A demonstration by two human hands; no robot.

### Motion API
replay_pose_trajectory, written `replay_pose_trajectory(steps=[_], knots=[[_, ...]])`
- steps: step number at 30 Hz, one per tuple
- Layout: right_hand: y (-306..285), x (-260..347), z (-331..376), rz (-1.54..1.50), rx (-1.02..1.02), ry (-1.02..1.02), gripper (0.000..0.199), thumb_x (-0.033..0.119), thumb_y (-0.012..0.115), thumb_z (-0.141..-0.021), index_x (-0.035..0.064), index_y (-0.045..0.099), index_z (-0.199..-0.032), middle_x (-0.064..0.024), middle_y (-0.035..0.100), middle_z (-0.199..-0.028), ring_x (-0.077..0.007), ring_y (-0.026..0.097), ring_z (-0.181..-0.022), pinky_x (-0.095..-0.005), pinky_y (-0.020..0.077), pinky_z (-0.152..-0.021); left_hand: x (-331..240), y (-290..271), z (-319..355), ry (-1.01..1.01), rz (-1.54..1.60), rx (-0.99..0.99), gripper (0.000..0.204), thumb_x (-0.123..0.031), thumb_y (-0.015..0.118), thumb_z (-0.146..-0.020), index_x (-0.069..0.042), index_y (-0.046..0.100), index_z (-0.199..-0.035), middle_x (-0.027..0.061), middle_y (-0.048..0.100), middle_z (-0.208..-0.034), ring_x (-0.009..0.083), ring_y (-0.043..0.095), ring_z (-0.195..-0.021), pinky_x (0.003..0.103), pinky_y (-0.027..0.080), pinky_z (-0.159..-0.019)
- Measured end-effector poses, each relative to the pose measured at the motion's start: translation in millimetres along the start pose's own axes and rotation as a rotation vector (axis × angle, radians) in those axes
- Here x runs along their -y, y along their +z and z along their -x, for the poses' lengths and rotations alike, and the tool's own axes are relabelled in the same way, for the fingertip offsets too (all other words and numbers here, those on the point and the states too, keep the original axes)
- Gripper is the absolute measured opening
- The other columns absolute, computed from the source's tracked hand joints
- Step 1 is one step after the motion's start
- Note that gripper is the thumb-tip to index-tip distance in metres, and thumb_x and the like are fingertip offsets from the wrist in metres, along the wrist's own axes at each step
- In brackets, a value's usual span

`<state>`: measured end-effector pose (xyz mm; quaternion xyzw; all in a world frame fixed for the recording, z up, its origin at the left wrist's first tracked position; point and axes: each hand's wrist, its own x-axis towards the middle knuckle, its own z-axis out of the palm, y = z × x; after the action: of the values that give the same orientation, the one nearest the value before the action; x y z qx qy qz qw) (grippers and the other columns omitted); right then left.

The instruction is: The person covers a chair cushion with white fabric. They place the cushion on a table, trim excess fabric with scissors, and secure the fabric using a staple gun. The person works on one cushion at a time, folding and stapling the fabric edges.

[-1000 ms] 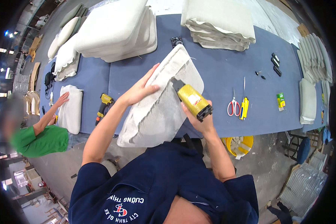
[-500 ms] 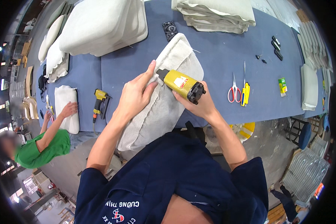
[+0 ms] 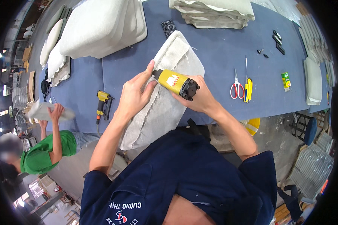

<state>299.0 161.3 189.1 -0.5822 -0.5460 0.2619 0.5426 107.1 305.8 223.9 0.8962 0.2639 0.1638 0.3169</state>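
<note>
A pale upholstered seat pad (image 3: 159, 112) stands tilted on the table edge in front of me, its frayed fabric flap folded over. My left hand (image 3: 134, 97) grips its left side, thumb and index finger at the fabric fold, the other fingers partly hidden. My right hand (image 3: 201, 95) is wrapped around a yellow pneumatic staple gun (image 3: 169, 79). The gun's dark nose meets the pad's folded edge, close to my left fingertips. Its handle is hidden beneath its body.
A second staple gun (image 3: 102, 105) lies to the left. Scissors (image 3: 237, 88), a yellow cutter (image 3: 248, 90) and a green box (image 3: 285, 81) lie right. Stacked pads (image 3: 105, 30) and folded covers (image 3: 214, 13) sit at the back. A co-worker in green (image 3: 49, 150) holds a pad (image 3: 50, 111).
The staple gun's nose has shifted slightly left along the fold, and its body has turned a little. At the left, the co-worker has lifted a pad off the table.
</note>
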Motion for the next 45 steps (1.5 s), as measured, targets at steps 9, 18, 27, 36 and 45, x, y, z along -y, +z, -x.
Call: replay_pose_trajectory(steps=[9, 18, 27, 36, 45], knots=[[0.4, 9.0, 8.3, 0.087, -0.07, -0.062, 0.024, 0.007, 0.083, -0.08, -0.0021, 0.072, -0.099, -0.0179, 0.074, -0.081, -0.0404, 0.072, -0.076, -0.0399, 0.0567, -0.067, 20.4, -10.1, 32.1, -0.363, 0.836, 0.237, 0.07, -0.02, 0.056, -0.106, -0.004, 0.031, -0.169, 0.0133, 0.043, -0.168, 0.0237, 0.037, -0.156, 0.036, 0.023, -0.128], [1.0, 6.1, 20.5, -0.047, -0.015, 0.068, 0.027, 0.007, 0.083, -0.08, -0.004, 0.074, -0.103, -0.0171, 0.075, -0.081, -0.0376, 0.074, -0.074, -0.0383, 0.057, -0.068, -33.1, -23.3, 33.3, -0.414, 0.035, 0.308, 0.068, -0.009, 0.058, -0.103, -0.013, 0.036, -0.168, 0.0258, 0.073, -0.119, 0.0252, 0.075, -0.102, 0.038, 0.055, -0.094], [-6.3, 9.4, 33.1, -0.009, 0.072, 0.041, 0.03, 0.008, 0.085, -0.078, -0.0022, 0.074, -0.104, -0.0183, 0.076, -0.085, -0.0389, 0.074, -0.078, -0.0395, 0.057, -0.069, -28.7, -4.9, 48.9, -0.071, -0.113, 0.108, 0.065, -0.005, 0.059, -0.103, -0.013, 0.043, -0.165, 0.0255, 0.072, -0.114, 0.0388, 0.074, -0.095, 0.04, 0.057, -0.088], [-3.9, 25.4, 41.5, -0.011, -0.047, -0.036, 0.026, 0.005, 0.081, -0.075, -0.0021, 0.073, -0.099, -0.02, 0.074, -0.085, -0.0422, 0.072, -0.08, -0.0401, 0.0572, -0.07, -31.5, 1.4, 51.9, -0.027, -0.106, 0.055, 0.061, -0.002, 0.058, -0.103, -0.014, 0.048, -0.162, 0.0245, 0.072, -0.115, 0.0349, 0.074, -0.089, 0.037, 0.058, -0.084], [7.7, 15.7, 49.2, -0.03, -0.027, -0.076, 0.026, 0.007, 0.082, -0.075, -0.0014, 0.072, -0.097, -0.0192, 0.073, -0.082, -0.0422, 0.071, -0.08, -0.0419, 0.0574, -0.069, -36.1, 1.8, 50.9, -0.029, -0.095, 0.045, 0.06, 0.0, 0.06, -0.102, -0.012, 0.051, -0.16, 0.0262, 0.073, -0.116, 0.0317, 0.075, -0.092, 0.035, 0.058, -0.086]])
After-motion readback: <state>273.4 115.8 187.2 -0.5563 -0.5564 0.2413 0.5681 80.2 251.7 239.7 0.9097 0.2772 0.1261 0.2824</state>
